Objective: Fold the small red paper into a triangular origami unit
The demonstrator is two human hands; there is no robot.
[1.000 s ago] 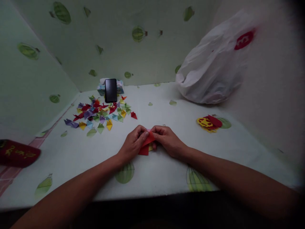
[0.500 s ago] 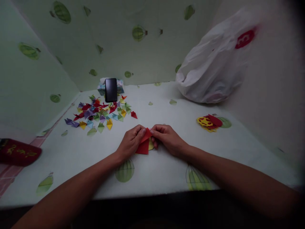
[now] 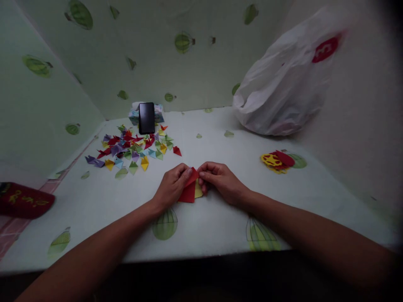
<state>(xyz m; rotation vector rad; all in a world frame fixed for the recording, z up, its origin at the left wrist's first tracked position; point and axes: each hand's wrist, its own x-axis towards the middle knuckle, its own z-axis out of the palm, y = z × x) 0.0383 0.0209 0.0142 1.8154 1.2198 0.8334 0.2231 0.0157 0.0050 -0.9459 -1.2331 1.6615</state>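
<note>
Between my hands, just above the table, is a piece of red paper point(image 3: 188, 193) with a folded flap at its top. My left hand point(image 3: 172, 184) pinches it from the left, thumb on top near the upper corner. The fingers of my right hand point(image 3: 220, 180) are curled and pinched together at the paper's upper right corner; whether they grip it or only touch it I cannot tell. A yellow piece point(image 3: 198, 189) shows behind the red paper, partly hidden, and I cannot tell if it is separate or printed on the cloth.
A pile of folded paper pieces point(image 3: 134, 147) in many colours lies at the back left. Behind it a phone point(image 3: 146, 118) leans on a tissue box point(image 3: 160, 113). A white plastic bag point(image 3: 280, 92), yellow and red cut-outs point(image 3: 273, 161) and a red cylinder point(image 3: 27, 200) stand around.
My right fingertips have shifted slightly along the paper's upper right edge. The red paper has tilted a little and moved slightly left; my left hand keeps its pinch.
</note>
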